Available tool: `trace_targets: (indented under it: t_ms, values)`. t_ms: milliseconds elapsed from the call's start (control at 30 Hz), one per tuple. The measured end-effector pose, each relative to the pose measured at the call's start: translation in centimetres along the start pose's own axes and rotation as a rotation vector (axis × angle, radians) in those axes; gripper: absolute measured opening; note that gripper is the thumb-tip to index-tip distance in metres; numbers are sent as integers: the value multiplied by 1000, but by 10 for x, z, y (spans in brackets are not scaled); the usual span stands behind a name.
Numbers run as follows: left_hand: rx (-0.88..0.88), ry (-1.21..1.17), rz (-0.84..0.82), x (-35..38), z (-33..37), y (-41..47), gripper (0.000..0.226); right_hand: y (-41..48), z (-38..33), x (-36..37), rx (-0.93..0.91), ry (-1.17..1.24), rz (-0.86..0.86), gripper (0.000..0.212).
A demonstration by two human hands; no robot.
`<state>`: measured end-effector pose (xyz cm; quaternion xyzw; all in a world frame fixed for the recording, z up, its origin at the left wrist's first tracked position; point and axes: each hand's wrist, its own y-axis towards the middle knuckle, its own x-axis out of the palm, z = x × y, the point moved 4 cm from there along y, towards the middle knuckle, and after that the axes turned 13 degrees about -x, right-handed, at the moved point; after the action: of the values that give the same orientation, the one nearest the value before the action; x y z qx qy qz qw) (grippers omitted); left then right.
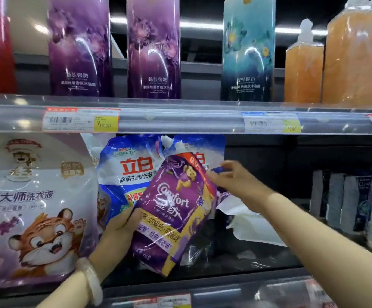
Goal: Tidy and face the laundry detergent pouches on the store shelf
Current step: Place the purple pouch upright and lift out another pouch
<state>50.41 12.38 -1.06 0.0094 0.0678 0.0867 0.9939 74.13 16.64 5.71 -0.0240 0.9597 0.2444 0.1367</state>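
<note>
Nearest, the left hand point(118, 227), a pale bangle point(90, 281) on its wrist, has its grip closed on the lower left edge of a purple Comfort pouch point(171, 210), tilted in front of the lower shelf; the right hand point(236, 181) pinches the pouch's top right corner at the blue cap point(218, 169). Behind it stand blue-and-white detergent pouches point(127, 174), a white tiger pouch point(38, 210) to the left; farther up, above the price rail point(180, 121), stand purple bottles point(80, 45).

Dark metal store shelf point(258, 266): white tiger-print detergent pouch point(36, 210) and blue-white detergent pouches point(123, 174) standing, white pouch point(254, 223) lying flat.
</note>
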Motion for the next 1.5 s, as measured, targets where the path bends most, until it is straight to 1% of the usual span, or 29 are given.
trace_targets:
  t_ms: [33,100,167,233,267,300,400,433,467,500,533,633,700,767,800,833,867,900,933,967,1000,1067,1133,1167,1233,1333,1367,1433,1500]
  values:
    - [-9,17,-22,-4,-1,2,19,-9,14,15,73,67,-77,60]
    - [-16,13,-87,-7,0,4,18,-22,40,41,181,162,-169,38]
    - [-21,-3,-86,-8,-1,3,18,-22,59,53,222,263,-96,28]
    - [-6,-37,-34,-11,-4,3,19,-18,68,61,284,382,-31,35]
    - [30,-35,-6,-13,-5,3,21,-18,73,66,322,435,-25,40]
    - [73,-22,2,-14,-6,3,22,-19,76,73,346,504,-23,39]
    - [103,-69,-72,-18,-6,2,16,-19,75,90,264,750,42,15]
    - [93,-88,-116,-19,-4,3,12,-16,70,93,207,800,95,14]
    - [84,-93,-152,-20,-2,4,13,-12,64,95,136,818,148,19]
    - [96,-106,-163,-22,1,4,18,-9,54,97,66,802,177,24]
    - [130,-130,-123,-26,3,6,23,-4,47,100,-5,758,187,25]
    - [224,-221,88,-37,-2,2,23,1,31,111,-136,594,121,19]
    - [217,-303,148,-41,-13,-1,23,3,28,117,-96,616,24,14]
    - [198,-355,168,-44,-24,1,22,9,29,115,6,665,16,31]
    - [195,-364,170,-46,-26,1,22,14,33,111,36,619,56,38]
    - [194,-361,170,-47,-28,3,23,19,37,107,40,491,100,39]
    - [193,-347,171,-47,-28,4,24,23,43,105,25,309,120,34]
    - [199,-329,179,-47,-29,5,25,25,47,105,8,135,106,26]
    - [202,-307,192,-48,-30,6,26,27,52,108,-3,20,56,26]
    - [203,-289,204,-48,-31,6,27,30,58,114,6,-6,-5,31]
    - [199,-285,212,-47,-31,5,28,32,63,119,23,39,-44,29]
    - [192,-273,226,-46,-32,5,28,33,62,127,57,127,-69,8]
    - [187,-263,243,-46,-32,5,27,38,60,134,130,234,-48,27]
    - [181,-257,248,-46,-33,5,25,40,59,137,186,289,-32,32]
    - [161,-239,252,-45,-33,5,20,39,55,139,205,278,-1,36]
    - [133,-226,265,-45,-33,4,14,29,53,137,153,259,5,39]
    - [123,-223,270,-44,-33,3,12,24,53,135,129,273,10,36]
    - [104,-224,271,-40,-34,2,16,16,55,129,62,205,8,22]
    - [90,-225,283,-38,-35,1,17,13,59,117,26,172,74,7]
